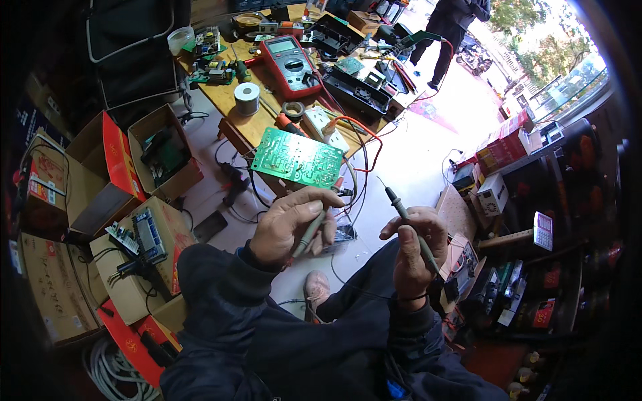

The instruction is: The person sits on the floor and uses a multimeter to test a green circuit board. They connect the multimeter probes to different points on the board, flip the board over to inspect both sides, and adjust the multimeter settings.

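My left hand (289,224) is closed on a grey-green multimeter probe (311,229). Its fingertips reach the lower edge of a green circuit board (297,158), which lies tilted at the table's near edge with its soldered side showing. Whether the fingers also grip the board, I cannot tell. A second probe (394,198) sits in my closed right hand (416,254), its thin metal tip pointing up and left, apart from the board. Behind the board, a red multimeter (290,65) rests on the table.
On the wooden table (224,100) are a solder spool (247,99), a power strip (326,127) and a black casing (354,92). Open cardboard boxes (100,174) crowd the left. Loose cables hang near the table's front. A person (447,33) stands beyond it. Shelved goods line the right.
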The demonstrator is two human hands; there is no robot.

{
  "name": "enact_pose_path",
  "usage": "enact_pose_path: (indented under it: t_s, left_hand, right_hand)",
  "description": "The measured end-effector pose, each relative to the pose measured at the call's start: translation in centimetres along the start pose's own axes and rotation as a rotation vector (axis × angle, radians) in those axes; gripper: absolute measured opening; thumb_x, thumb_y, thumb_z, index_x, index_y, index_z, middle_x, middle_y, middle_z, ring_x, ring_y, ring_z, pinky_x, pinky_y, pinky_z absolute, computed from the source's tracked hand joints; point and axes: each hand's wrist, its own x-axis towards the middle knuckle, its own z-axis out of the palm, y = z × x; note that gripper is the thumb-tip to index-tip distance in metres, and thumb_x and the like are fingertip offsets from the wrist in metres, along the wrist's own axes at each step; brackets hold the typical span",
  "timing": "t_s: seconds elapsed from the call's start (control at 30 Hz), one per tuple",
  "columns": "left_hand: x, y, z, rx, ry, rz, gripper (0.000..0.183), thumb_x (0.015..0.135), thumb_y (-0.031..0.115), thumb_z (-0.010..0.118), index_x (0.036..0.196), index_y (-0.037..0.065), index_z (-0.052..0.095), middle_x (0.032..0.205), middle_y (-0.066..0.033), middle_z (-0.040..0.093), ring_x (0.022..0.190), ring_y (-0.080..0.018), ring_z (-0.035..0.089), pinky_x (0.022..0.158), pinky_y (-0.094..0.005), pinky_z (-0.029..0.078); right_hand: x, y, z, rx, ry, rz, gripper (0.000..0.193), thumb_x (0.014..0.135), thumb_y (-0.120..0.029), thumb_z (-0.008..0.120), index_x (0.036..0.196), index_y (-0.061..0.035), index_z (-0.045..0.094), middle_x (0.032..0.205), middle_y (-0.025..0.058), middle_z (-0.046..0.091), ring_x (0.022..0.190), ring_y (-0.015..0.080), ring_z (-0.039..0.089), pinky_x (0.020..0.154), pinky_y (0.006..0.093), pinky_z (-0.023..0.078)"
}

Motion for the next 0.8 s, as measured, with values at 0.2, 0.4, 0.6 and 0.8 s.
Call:
enact_pose_path:
  t_s: [0.2,0.4,0.6,0.8]
  left_hand:
    - [0.0,0.0,0.5,-0.044,-0.039,-0.045,0.039,0.09,0.006,0.042,0.122,-0.007,0.06,0.09,-0.0213,0.067,0.066,-0.0217,0.064,0.062,-0.0291,0.054]
    - [-0.2,0.0,0.2,-0.03,-0.04,-0.043,0.04,0.085,0.0,0.043,0.121,-0.006,0.062,0.092,-0.0188,0.068,0.072,-0.0203,0.066,0.059,-0.0268,0.052]
    - [0.0,-0.1,-0.4,0.007,-0.104,-0.035,0.036,0.089,-0.002,0.045,0.121,-0.004,0.062,0.095,-0.0173,0.069,0.075,-0.0189,0.067,0.059,-0.0269,0.053]
    - [0.2,-0.6,-0.7,-0.061,-0.175,0.127,0.036,0.098,-0.005,0.052,0.134,0.002,0.053,0.105,-0.0198,0.068,0.088,-0.0222,0.069,0.077,-0.0316,0.058]
  right_hand:
    - [-0.1,-0.4,0.9,-0.071,-0.046,0.148,0.022,0.097,0.0,0.063,0.117,0.0054,0.06,0.103,0.0121,0.059,0.087,0.0183,0.067,0.08,0.0293,0.053]
    - [-0.1,-0.1,0.8,-0.019,-0.056,0.118,0.023,0.097,0.003,0.063,0.12,0.0052,0.061,0.108,0.012,0.059,0.09,0.0183,0.068,0.082,0.0291,0.054]
    - [0.1,0.4,1.4,-0.088,-0.062,0.197,0.02,0.099,-0.003,0.062,0.118,0.0038,0.062,0.098,0.0126,0.062,0.085,0.0215,0.068,0.077,0.0323,0.055]
    - [0.3,-0.2,0.9,-0.033,0.025,0.153,0.021,0.097,0.004,0.062,0.117,0.0049,0.062,0.1,0.0108,0.062,0.085,0.0178,0.068,0.08,0.0295,0.054]
